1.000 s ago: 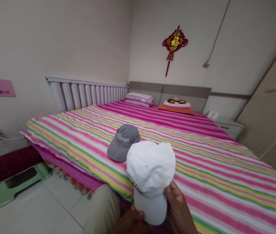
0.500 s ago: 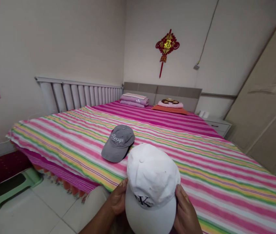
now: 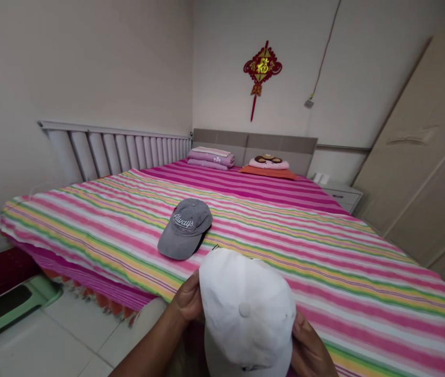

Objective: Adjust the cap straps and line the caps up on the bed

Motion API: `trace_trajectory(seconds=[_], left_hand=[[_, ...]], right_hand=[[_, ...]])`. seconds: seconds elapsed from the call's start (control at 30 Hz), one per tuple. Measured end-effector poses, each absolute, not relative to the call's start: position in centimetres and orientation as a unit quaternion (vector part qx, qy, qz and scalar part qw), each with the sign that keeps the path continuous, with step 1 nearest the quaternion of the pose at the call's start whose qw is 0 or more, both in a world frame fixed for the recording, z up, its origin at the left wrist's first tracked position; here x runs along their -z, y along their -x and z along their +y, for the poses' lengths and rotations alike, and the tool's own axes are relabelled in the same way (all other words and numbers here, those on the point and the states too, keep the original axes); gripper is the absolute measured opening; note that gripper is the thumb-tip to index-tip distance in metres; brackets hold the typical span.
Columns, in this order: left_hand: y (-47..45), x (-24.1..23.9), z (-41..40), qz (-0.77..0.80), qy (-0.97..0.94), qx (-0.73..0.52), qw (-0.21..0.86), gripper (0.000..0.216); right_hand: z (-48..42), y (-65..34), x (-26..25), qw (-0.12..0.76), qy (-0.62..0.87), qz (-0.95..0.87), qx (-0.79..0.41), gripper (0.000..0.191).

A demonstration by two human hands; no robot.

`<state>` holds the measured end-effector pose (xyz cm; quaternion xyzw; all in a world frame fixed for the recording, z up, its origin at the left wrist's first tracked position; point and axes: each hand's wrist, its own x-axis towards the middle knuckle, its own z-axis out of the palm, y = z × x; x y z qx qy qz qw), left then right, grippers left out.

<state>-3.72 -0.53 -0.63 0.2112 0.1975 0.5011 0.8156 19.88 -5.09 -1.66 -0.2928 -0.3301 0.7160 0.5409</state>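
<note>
Both my hands hold a white baseball cap (image 3: 246, 309) at the bottom middle of the head view, its crown and top button facing me. My left hand (image 3: 186, 301) grips the cap's left side with the fingers tucked behind it. On the cap's right side, my right hand (image 3: 308, 351) clasps the edge. Just beyond the white cap, a grey cap (image 3: 185, 228) with white lettering lies on the striped bedspread (image 3: 324, 251).
The bed fills the room's middle, with folded bedding (image 3: 210, 157) and a pillow (image 3: 269, 165) at the headboard. A green stool (image 3: 6, 303) with a red cushion stands on the tiled floor at the left. A wardrobe (image 3: 422, 157) lines the right wall; a nightstand (image 3: 340, 193) sits beside it.
My left hand has come up to grip the cap's left side. The white cap has tipped so its top button faces me and its logo is hidden. The view has shifted.
</note>
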Motion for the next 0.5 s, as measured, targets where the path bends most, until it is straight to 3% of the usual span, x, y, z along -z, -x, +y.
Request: trace_trajectory(seconds=[0.2,0.33,0.5], left_hand=[[2.6,-0.8,-1.3,0.188,-0.27,-0.501,0.801,0.023],[2.1,-1.0,-1.7,0.196,-0.325,-0.449,0.809,0.026],[1.8,-1.6,-1.7,0.244,-0.353,-0.427,0.796,0.029]], right_hand=[[-5.9,-20.0,1.5,0.55,0.317,-0.306,-0.709,0.034],[-6.3,-19.9,0.1,0.511,0.326,-0.336,-0.721,0.044],[-6.2,-20.9,0.2,0.528,0.313,-0.366,-0.7,0.03]])
